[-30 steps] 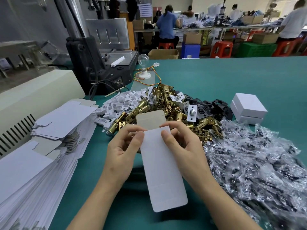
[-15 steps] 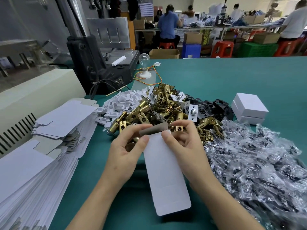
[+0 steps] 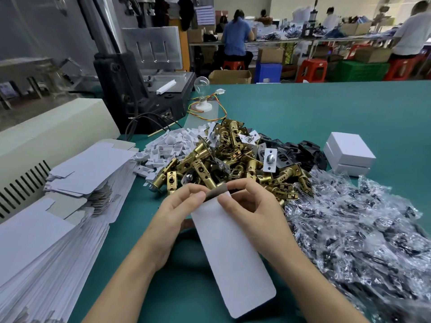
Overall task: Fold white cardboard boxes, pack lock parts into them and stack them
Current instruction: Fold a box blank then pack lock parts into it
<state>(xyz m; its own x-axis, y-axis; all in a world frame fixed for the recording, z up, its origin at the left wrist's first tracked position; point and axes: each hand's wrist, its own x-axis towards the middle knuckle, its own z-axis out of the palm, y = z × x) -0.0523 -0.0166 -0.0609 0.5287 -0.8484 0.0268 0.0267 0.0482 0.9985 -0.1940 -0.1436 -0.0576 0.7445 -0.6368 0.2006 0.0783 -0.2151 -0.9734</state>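
While the left hand [image 3: 177,214] and right hand [image 3: 255,213] pinch its far end between thumb and fingertips, a flat white box blank [image 3: 233,255] slants nearward above the green table [image 3: 303,113].
Its end flap [image 3: 217,193] is bent over, showing a grey-brown underside. A heap of brass latches [image 3: 221,159] lies just beyond. Flat blanks [image 3: 70,206] are stacked at left and bagged black parts [image 3: 361,229] lie at right. Two closed white boxes [image 3: 349,157] sit stacked at far right, contents hidden.

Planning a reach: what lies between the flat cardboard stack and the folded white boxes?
Head view: a heap of white plastic pieces, brass latches, then black plates.
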